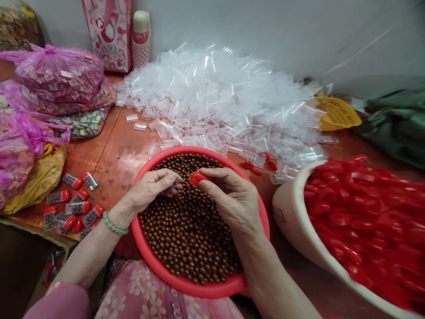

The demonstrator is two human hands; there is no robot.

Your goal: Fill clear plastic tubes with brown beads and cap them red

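Note:
A red plastic bowl (146,266) full of brown balls (195,239) rests close to my body. Above the balls, my right hand (232,195) pinches a red plastic cap (198,177) between thumb and fingers. My left hand (156,188) is curled at the bowl's left side, facing the cap; the blur at its fingertips hides what it holds, if anything. Left of the bowl lie several clear tubes filled with dark balls and closed by red caps (78,207). A big heap of clear empty tubes (226,97) lies behind the bowl.
A cream tub (288,208) at right is piled with red caps (358,221). Two or three loose caps (250,168) lie behind the bowl. Knotted pink bags (59,75), a bottle (141,40), a patterned bag (111,40) and a yellow basket (337,113) stand farther back.

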